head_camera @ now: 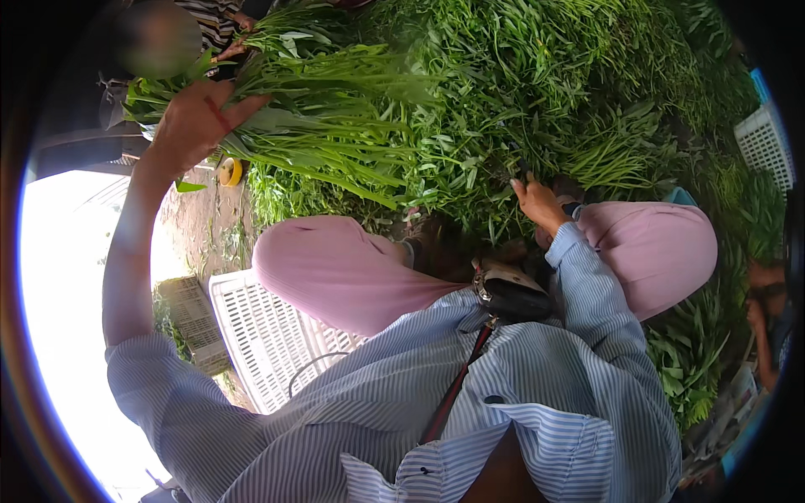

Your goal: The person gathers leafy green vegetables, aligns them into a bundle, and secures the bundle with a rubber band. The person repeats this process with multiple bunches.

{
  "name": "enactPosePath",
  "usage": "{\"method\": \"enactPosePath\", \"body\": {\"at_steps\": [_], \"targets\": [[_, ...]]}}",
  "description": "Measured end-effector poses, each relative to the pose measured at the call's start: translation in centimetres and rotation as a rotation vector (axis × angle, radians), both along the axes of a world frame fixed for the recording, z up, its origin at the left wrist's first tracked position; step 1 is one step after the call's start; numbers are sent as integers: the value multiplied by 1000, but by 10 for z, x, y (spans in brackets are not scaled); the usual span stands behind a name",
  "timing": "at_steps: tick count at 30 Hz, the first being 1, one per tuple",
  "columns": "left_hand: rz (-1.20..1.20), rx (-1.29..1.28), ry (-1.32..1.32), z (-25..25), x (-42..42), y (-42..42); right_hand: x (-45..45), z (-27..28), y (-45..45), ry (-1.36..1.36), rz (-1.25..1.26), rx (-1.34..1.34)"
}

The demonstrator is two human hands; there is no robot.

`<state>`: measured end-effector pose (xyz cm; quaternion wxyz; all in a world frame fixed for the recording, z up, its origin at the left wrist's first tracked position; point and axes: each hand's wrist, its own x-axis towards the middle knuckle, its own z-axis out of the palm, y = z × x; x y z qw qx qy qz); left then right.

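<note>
My left hand (pixel 200 122), with a red band across it, is raised at the upper left. It grips a large bunch of long-stemmed leafy greens (pixel 333 132), which look like water spinach. The pale stems stretch rightward over a heap of greens (pixel 465 126). My right hand (pixel 539 204) is low at the near edge of that heap, between my knees, with its fingers bent. A dark slim thing shows at its fingertips, but whether the hand holds it is unclear. Beside this hand lies a smaller spread of cut stems (pixel 616 157).
A white plastic crate (pixel 251 339) stands by my left leg, near a second crate (pixel 192 314). A yellow round container (pixel 231 171) is on the ground. Another person's hands (pixel 239 38) touch greens at the upper left. A white basket (pixel 764 144) and another person's arm (pixel 758 333) are at right.
</note>
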<state>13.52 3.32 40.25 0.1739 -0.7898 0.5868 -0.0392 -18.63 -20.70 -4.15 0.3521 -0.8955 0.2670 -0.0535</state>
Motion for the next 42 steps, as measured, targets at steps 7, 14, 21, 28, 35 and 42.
{"method": "enactPosePath", "body": {"at_steps": [7,14,21,28,35,42], "targets": [[-363,65,-132,5,3,19,80,188,22,-168,256,675],[-388,-102,-83,26,12,17,22,11,-1,207,138,164],[-606,-35,-271,15,3,40,57,154,22,-168,104,855],[-722,-170,-196,23,-6,11,37,26,-6,144,234,90],[-317,-240,-54,18,0,44,48,49,-3,212,-67,856],[-555,-186,-92,-10,0,0,102,98,-29,-510,-124,438]]}}
